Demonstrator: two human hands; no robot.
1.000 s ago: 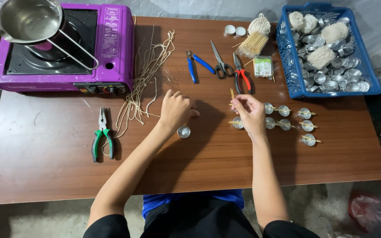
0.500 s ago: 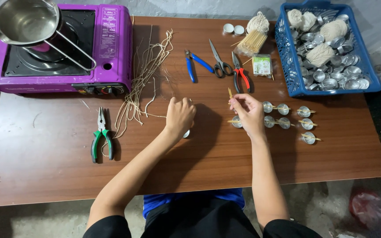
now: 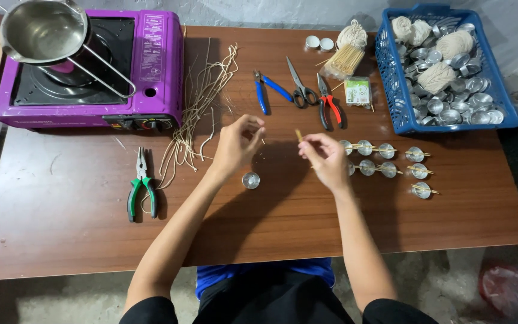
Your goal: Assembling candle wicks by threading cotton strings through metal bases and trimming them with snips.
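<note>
head view: left hand (image 3: 238,143) raised with fingertips pinched, contents too small to tell, above small foil cup (image 3: 250,180); right hand (image 3: 325,159) pinching thin wooden stick (image 3: 299,136). judged wick-setting step; next called for lowering onto cup.

Single head-worn view, steeply down over the table (image 3: 391,240).

Stove (image 3: 91,78) at table's (image 3: 79,240) far-left corner, saucepan (image 3: 43,33) on it. Wick strands (image 3: 202,102) just right of stove, pliers (image 3: 142,183) nearer the front edge, left of the strands' ends. Cutters (image 3: 269,90), scissors (image 3: 300,87), second pliers (image 3: 330,107) side by side at far centre. Basket (image 3: 391,78) far right (cups and twine balls inside). Single cup (image 3: 250,180) centre, between both hands; filled cups (image 3: 388,161) in rows right of it.
</note>
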